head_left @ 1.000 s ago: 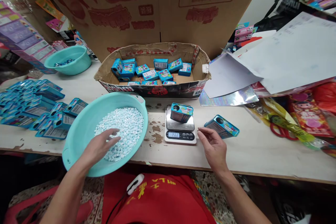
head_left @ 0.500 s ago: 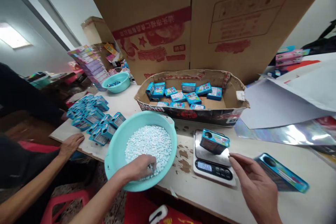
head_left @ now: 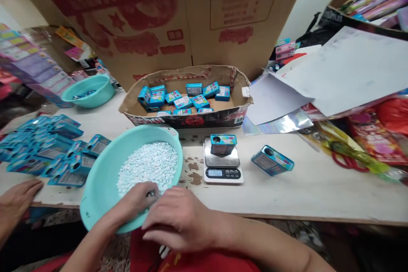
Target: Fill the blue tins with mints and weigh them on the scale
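My left hand (head_left: 137, 202) is inside the turquoise basin (head_left: 98, 197), fingers curled at the near edge of the small pale-blue candies (head_left: 149, 163). What it grips is hidden by the fingers. My right hand (head_left: 181, 219) hovers over the basin's near right rim, close beside my left hand. Its fingers are bent, with the thumb apart, and nothing shows between them. A small blue box (head_left: 223, 144) with a round hole in its top stands on the digital scale (head_left: 223, 175), whose display is lit. Another such blue box (head_left: 272, 160) stands on the table to the right.
Several blue boxes (head_left: 75, 170) crowd the table at left, by another person's hand (head_left: 21, 195). Behind the basin lies a cut-down carton (head_left: 188, 121) holding more boxes. A smaller turquoise bowl (head_left: 98, 93) is at back left. White paper sheets (head_left: 347, 68) and red scissors (head_left: 344, 161) lie right.
My right hand has moved left from beside the scale to the basin. My left hand stays in the candies. The view has turned right; both boxes by the scale remain standing.
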Demonstrator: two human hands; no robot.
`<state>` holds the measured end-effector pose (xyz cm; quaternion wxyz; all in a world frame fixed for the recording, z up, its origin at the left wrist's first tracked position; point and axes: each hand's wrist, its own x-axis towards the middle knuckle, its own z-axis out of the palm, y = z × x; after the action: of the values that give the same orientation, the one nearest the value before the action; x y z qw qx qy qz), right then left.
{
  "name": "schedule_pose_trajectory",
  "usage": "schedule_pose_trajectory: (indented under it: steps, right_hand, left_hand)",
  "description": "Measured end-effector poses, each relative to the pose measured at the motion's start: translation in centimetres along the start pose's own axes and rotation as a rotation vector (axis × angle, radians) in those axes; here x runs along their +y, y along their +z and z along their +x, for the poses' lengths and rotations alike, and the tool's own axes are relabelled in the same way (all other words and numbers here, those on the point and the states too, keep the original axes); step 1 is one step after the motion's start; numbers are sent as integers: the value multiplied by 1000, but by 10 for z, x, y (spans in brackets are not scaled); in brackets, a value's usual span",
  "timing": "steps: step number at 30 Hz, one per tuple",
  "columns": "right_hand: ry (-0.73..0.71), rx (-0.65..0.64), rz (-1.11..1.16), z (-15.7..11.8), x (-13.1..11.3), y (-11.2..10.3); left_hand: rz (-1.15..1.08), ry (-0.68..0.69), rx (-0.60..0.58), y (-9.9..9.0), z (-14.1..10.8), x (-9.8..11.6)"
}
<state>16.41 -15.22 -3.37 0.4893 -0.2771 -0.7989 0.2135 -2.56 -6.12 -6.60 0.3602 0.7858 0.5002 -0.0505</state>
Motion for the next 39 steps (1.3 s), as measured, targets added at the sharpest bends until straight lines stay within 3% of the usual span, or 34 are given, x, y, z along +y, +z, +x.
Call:
schedule_pose_trajectory:
  steps: [1, 3, 7, 9, 12, 15, 18, 22, 26, 29, 31, 33, 37, 39]
  right_hand:
    - [86, 6, 6, -18, 4, -1]
    - [278, 76, 27, -51, 9, -11]
    - [645, 264, -12, -99, 10, -40]
    - [762, 329, -55, -113, 12, -54]
    - [828, 427, -128, -127, 20, -73]
    - [848, 573, -216, -131, 34, -90]
    - [819, 710, -257, -128, 51, -102]
    - [740, 806, -308, -116, 66, -107]
    - [711, 844, -323, -106, 76, -106]
    - [711, 854, -292, -103, 79, -105]
    - [718, 852, -286, -104, 79, -104]
    - [724, 854, -282, -107, 77, -102]
    - [728, 856, -299, -121, 66, -96]
    - [717, 847, -340, -132, 59, -91]
  left_hand:
    - [-41, 35, -35, -4, 1, -3]
    - [-208, 11, 11, -14, 0, -10]
    - [-811, -141, 320, -35, -3, -22]
    - [-1090, -208, 418, -38, 0, -21]
    - [-1302, -298, 339, -37, 8, -12]
    - [-1351, -295, 255, -37, 15, -1]
    - [-1315, -231, 342, -37, 17, 4]
    - [-1255, -292, 290, -31, 19, -1]
    - [-1232, -298, 309, -23, 21, -9]
    - [-1192, -334, 164, -20, 21, -10]
    - [-1189, -304, 157, -21, 21, -10]
    - [-1166, -298, 196, -23, 21, -8]
    - [-1117, -338, 129, -27, 23, -8]
    - [-1138, -302, 154, -27, 24, -9]
